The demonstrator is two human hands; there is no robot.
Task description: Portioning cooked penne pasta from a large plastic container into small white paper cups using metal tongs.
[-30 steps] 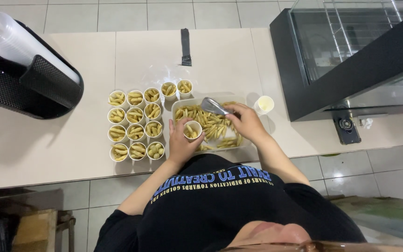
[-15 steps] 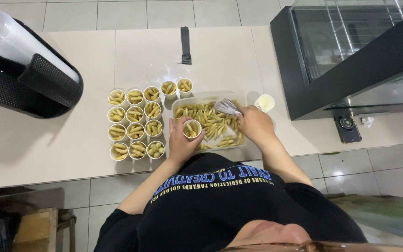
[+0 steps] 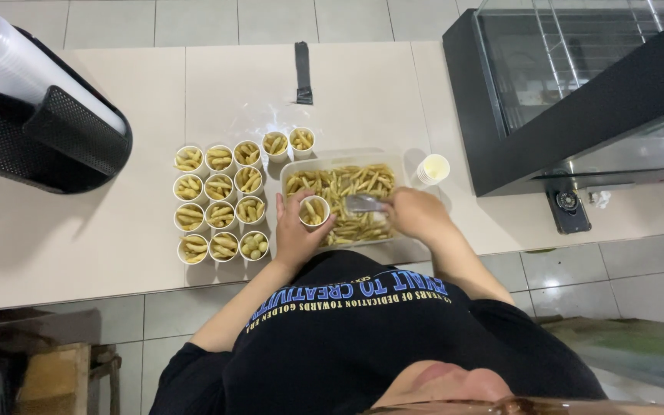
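A person in a black printed T-shirt (image 3: 363,338) leans over a pale worktop (image 3: 78,246), seen from a head-worn camera looking straight down; the left hand (image 3: 297,234) is wrapped around a small white paper cup (image 3: 314,210) partly filled with fries, fingers curled about its wall, holding it over the near left corner of a clear rectangular tray (image 3: 405,157); the tray is spread with fries (image 3: 340,184). The right hand (image 3: 416,215) is closed on the handle of a metal scoop (image 3: 364,204) (only its shiny blade shows beyond the knuckles), the blade lying among the fries in the middle of the tray and pointing toward the cup, just beside it to the right; cup and blade sit close together, though whether they touch cannot be told.

To the left of the tray stands a block of filled paper cups (image 3: 220,204), set in rows and touching one another, most holding fries; one in the nearest row holds round pale pieces. Two more filled cups stand at the tray's far left corner. A short stack of empty cups (image 3: 433,168) lies on its side just past the tray's right end. A dark flat tool (image 3: 303,73) rests further back on the worktop; a black mesh holder (image 3: 48,138) with a sleeve of clear cups occupies the left; a glass-fronted black cabinet (image 3: 578,92) fills the right.
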